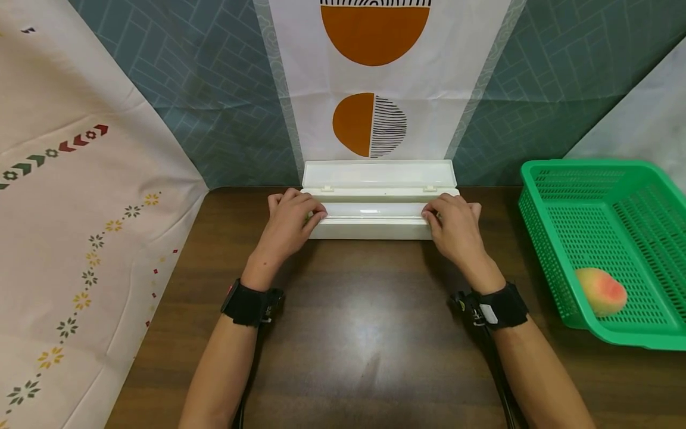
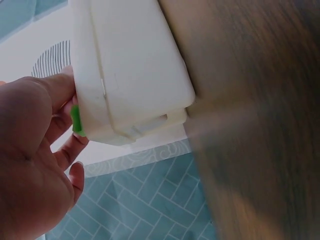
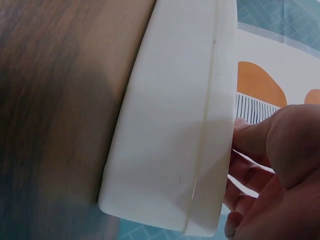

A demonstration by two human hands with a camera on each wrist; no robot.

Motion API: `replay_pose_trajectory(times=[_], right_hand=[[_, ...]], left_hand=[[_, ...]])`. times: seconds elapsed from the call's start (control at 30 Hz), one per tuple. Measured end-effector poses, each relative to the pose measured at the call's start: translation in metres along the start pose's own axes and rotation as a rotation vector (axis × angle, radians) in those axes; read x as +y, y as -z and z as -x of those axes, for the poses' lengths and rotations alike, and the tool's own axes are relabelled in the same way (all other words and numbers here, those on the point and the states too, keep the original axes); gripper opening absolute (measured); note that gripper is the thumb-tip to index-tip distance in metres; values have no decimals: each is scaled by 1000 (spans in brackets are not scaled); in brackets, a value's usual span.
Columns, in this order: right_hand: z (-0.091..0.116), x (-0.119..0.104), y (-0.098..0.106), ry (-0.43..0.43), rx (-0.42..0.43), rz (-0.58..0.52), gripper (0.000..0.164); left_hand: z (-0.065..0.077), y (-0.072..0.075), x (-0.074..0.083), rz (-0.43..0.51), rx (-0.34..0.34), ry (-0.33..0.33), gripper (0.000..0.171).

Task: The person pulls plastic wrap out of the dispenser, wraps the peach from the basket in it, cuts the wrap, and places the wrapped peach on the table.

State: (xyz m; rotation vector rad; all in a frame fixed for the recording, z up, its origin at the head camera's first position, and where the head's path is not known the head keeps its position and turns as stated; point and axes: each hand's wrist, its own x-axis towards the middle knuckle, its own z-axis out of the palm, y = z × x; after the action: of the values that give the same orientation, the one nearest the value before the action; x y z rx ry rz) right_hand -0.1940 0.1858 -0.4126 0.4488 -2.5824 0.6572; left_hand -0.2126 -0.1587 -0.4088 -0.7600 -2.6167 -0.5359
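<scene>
A long white cling film dispenser (image 1: 370,231) lies at the back of the table with its lid (image 1: 378,174) raised. Inside it a pale, shiny roll of cling film (image 1: 370,210) spans the middle. My left hand (image 1: 289,217) has thumb and fingers bent at the left end, pinching the film by the inner edge. A small green piece (image 2: 77,120) shows beside those fingers in the left wrist view. At the opposite end my right hand (image 1: 455,223) pinches likewise, thumb at the dispenser's top edge. Its fingertips are partly hidden behind the wall in the right wrist view.
To the right stands a green plastic basket (image 1: 563,262) with a peach (image 1: 601,292) in it. Cloths hang behind the dark wooden table (image 1: 354,333), and a patterned white cloth (image 1: 107,286) drapes along the left side. Black bands and cables sit on both wrists.
</scene>
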Motion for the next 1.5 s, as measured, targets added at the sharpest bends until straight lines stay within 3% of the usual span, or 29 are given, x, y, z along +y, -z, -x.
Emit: replay_pose_trajectory(times=[0.5,1.5], right_hand=[[-2,6,-5,103,41,-50,6],[-3,14,3,188,13,-95,7]], left_hand=[[-1,-2,0,-16,26,-13,9],[0,5,1,-14,35,-41,9]])
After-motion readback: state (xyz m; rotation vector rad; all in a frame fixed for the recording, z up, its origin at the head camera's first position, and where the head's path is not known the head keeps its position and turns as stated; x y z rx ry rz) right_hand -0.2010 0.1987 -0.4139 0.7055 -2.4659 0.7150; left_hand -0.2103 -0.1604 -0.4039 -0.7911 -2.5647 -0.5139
